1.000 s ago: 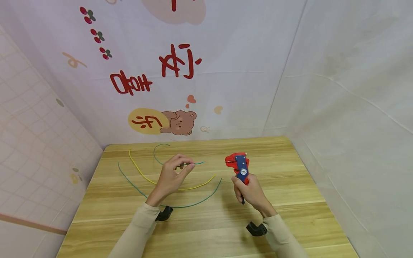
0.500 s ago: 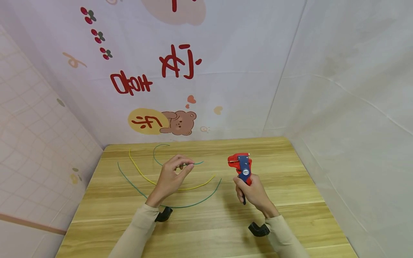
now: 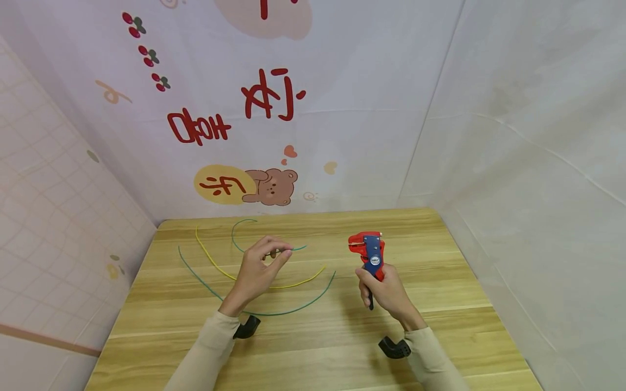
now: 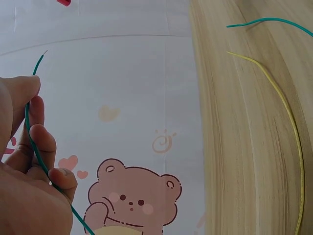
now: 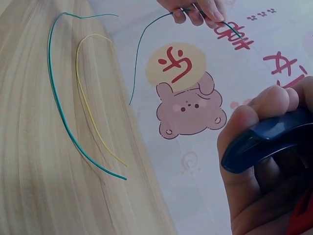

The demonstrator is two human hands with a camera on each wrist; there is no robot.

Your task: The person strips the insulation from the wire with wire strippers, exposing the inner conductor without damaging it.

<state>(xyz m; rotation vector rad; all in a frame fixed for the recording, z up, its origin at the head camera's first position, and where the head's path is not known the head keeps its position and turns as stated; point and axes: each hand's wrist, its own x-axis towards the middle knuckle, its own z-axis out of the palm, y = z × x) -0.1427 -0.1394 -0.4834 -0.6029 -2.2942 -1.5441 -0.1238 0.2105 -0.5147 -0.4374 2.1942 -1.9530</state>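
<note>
My left hand point(image 3: 256, 269) pinches a green wire point(image 3: 299, 248) between thumb and fingertips, above the left half of the table. In the left wrist view, a short end of this green wire point(image 4: 39, 62) sticks up past the thumb, with a thin bare tip. The rest runs down across the curled fingers and trails off in a loop. My right hand point(image 3: 386, 293) grips a red and blue wire stripper point(image 3: 373, 252) by its handles, its red head up and its mouth toward the left. A gap separates the stripper from the wire end. The right wrist view shows only its dark blue handle point(image 5: 269, 139) and some red.
A yellow wire point(image 3: 210, 256) and another green wire point(image 3: 288, 313) lie in curves on the wooden table point(image 3: 313, 358), partly under the left arm. A printed cloth wall point(image 3: 352, 163) stands along the far edge, with more cloth at both sides.
My right hand has shifted slightly to the right with the wire stripper, away from the wire. The left hand has barely moved and keeps its pinch.
</note>
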